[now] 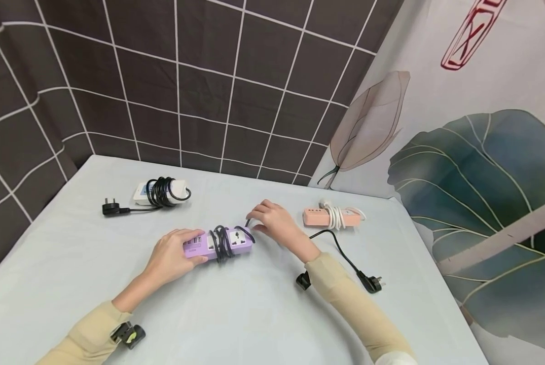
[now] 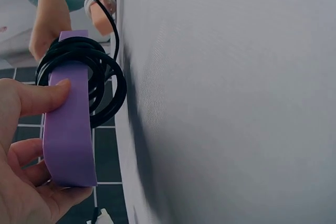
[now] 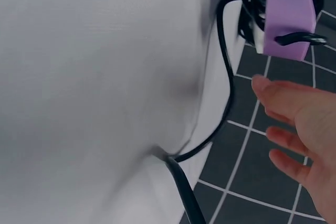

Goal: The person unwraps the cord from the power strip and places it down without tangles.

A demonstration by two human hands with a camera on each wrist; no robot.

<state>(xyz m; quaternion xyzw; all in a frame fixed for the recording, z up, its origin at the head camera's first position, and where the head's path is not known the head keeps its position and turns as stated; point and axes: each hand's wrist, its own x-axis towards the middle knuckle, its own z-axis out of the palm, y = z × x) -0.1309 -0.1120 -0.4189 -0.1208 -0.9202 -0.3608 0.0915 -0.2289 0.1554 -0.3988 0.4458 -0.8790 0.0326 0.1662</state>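
Item: purple power strip (image 1: 218, 242), lying near the middle of the desk (image 1: 263, 324), black cord (image 1: 221, 241) coiled several turns around its middle.
Left hand (image 1: 172, 256): grips the strip's left end; thumb on the near side, fingers (image 2: 37, 97) curled around the body.
Right hand (image 1: 277, 221): just beside the strip's right end; fingers (image 3: 286, 103) loosely curved and slightly spread. The head view suggests they touch the cord; a pinch cannot be confirmed.
Cord tail: runs under the right wrist to a black plug (image 1: 371, 282) lying loose on the desk.
Handling note: judged a winding step; keep the left grip firm, feed the slack evenly, lay each turn beside the last.
Also present: white power strip (image 1: 160, 192) with black cord wrapped; pink power strip (image 1: 331, 216) with white cord wrapped.
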